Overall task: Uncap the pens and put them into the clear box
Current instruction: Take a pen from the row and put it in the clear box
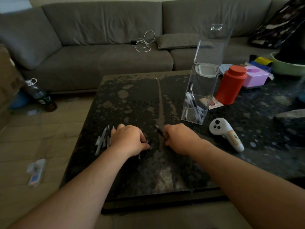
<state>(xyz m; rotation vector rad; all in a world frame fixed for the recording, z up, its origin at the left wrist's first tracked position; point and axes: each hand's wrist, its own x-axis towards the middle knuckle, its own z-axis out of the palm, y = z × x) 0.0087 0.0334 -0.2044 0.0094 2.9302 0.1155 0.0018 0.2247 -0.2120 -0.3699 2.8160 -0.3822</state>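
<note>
My right hand (180, 138) is closed around a dark pen (159, 131) whose tip sticks out up and to the left. My left hand (130, 140) rests on the dark table, its fingers pinching a small pale cap or pen end (147, 141); which one I cannot tell. A thin pen (139, 157) lies under its wrist. Several pale pens or caps (103, 140) lie just left of my left hand. The tall clear box (200, 90) stands at the right with its lid (212, 45) hinged up, and several pens (194, 106) lean inside it.
A white game controller (226, 133) lies right of my right hand. A red canister (230, 85), a pink box (255, 76) and a green bowl (287, 66) crowd the table's far right. A grey sofa (102, 47) is behind. A bottle (41, 96) stands on the floor.
</note>
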